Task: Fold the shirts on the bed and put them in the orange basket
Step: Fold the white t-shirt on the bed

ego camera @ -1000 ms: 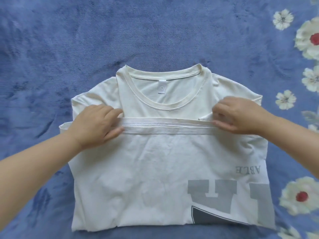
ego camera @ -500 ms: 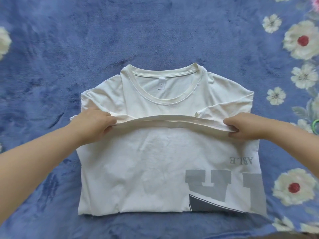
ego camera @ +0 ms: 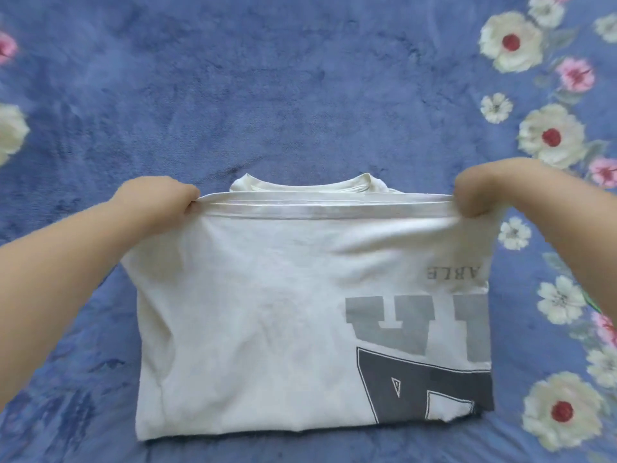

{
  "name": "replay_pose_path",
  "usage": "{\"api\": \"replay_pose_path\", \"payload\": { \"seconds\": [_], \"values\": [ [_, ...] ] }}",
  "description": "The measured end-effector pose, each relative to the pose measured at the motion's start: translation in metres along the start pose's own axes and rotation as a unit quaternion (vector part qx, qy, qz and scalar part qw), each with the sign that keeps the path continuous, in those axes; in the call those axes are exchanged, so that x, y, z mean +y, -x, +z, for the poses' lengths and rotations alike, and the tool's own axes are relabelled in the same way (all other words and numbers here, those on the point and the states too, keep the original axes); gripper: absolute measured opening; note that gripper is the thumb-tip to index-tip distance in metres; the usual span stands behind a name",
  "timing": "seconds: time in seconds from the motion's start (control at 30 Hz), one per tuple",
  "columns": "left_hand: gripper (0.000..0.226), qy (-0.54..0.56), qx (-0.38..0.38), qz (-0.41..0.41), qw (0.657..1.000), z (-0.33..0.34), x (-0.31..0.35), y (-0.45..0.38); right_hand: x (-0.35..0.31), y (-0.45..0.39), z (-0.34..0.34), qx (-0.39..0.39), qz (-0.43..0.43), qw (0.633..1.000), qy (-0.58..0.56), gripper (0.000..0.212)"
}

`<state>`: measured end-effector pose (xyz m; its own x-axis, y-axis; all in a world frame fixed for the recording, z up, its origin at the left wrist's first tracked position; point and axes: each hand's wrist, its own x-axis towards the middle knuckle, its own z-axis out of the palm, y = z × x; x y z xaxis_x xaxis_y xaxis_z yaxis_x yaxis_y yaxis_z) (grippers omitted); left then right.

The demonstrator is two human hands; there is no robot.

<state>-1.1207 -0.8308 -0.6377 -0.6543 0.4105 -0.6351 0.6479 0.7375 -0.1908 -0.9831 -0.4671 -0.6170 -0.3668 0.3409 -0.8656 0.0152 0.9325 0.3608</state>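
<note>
Folding: white T-shirt (ego camera: 267, 312) on the blue floral blanket (ego camera: 267, 78), hem edge raised.
Left hand (ego camera: 157, 198): fingers pinched on the hem's left end.
Right hand (ego camera: 480, 192): fingers curled round the right end.
Between grips: hem stretched taut, collar (ego camera: 300, 183) just beyond.
Handling: light, limp cotton, probably sags; hold both corners.
Basket: unseen.

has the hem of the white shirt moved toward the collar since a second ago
Yes. The hem, gripped by the left hand and right hand, has moved up toward the collar, now covering most of the neck opening.
</note>
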Motion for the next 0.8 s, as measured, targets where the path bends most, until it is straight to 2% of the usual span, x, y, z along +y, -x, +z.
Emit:
{"api": "replay_pose_path", "payload": {
  "seconds": [0.1, 0.3, 0.43, 0.5, 0.57, 0.63, 0.7, 0.8],
  "values": [
    [0.029, -0.001, -0.007, -0.019, 1.0, 0.006, 0.003, -0.007, -0.001, -0.01, 0.002, 0.037, 0.044, 0.998, -0.029, 0.021],
    [0.033, 0.027, 0.083, -0.027, 0.996, 0.011, -0.015, -0.009, 0.012, -0.018, 0.008, 0.128, 0.048, 0.987, -0.08, 0.017],
    [0.033, -0.013, 0.112, -0.038, 0.993, 0.011, -0.015, -0.024, 0.004, -0.024, 0.012, 0.218, 0.067, 0.974, -0.02, 0.02],
    [0.028, 0.001, 0.185, -0.055, 0.981, 0.02, -0.01, -0.031, -0.005, -0.035, 0.025, 0.285, 0.078, 0.954, -0.049, 0.022],
    [0.025, 0.08, 0.253, -0.07, 0.962, 0.028, 0.0, -0.032, -0.011, -0.044, 0.04, 0.331, 0.11, 0.925, -0.15, 0.029],
    [0.031, 0.123, 0.279, -0.059, 0.951, 0.035, 0.014, -0.031, -0.015, -0.047, 0.051, 0.363, 0.127, 0.891, -0.24, 0.041],
    [0.036, 0.138, 0.301, -0.006, 0.943, 0.043, 0.031, -0.025, -0.018, -0.043, 0.06, 0.368, 0.148, 0.853, -0.339, 0.044],
    [0.045, 0.12, 0.334, 0.072, 0.932, 0.057, 0.057, -0.012, -0.019, -0.035, 0.081, 0.317, 0.194, 0.788, -0.49, 0.062]
  ]
}}
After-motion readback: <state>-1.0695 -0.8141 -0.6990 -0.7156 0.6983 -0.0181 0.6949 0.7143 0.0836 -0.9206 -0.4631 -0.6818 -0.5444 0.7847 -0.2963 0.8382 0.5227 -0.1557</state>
